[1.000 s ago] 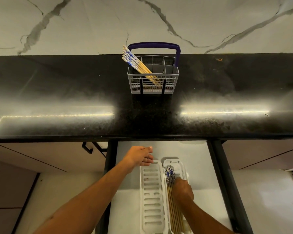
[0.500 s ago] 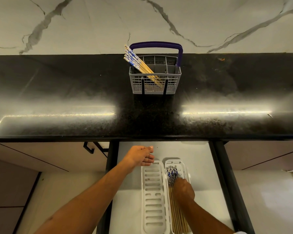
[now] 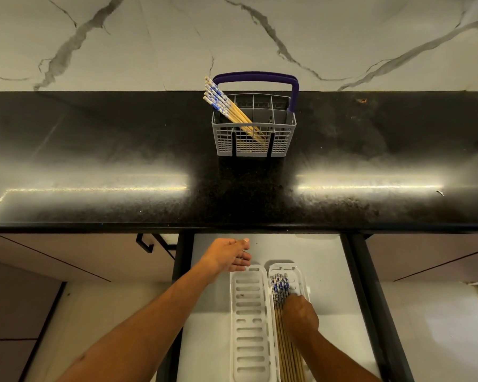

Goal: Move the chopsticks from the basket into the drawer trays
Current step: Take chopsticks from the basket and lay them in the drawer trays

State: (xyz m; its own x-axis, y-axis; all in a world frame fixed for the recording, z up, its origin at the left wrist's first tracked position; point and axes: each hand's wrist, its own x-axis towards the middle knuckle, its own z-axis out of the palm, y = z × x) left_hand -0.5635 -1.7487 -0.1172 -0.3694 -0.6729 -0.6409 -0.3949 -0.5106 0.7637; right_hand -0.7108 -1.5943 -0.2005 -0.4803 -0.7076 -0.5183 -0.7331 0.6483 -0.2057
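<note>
A grey wire basket [image 3: 253, 144] with a purple handle stands at the back of the black countertop [image 3: 108, 150]. Several blue-and-white-topped chopsticks [image 3: 223, 105] lean out of its left corner. Below, in the open drawer [image 3: 326, 268], two white slotted trays lie side by side. The left tray [image 3: 250, 321] holds nothing. The right tray [image 3: 298, 274] holds a bundle of chopsticks [image 3: 280, 285]. My right hand [image 3: 301, 317] lies palm down on that bundle, fingers curled onto it. My left hand [image 3: 228, 256] hovers over the drawer just above the left tray's far end, loosely spread, holding nothing.
The countertop's front edge overhangs the back of the drawer. Dark drawer rails [image 3: 370, 299] run along both sides. A black cabinet handle [image 3: 145, 244] is to the left of the drawer. A marble wall rises behind the basket.
My right hand has shifted a little on the bundle in the right tray. My left hand stays in place above the left tray.
</note>
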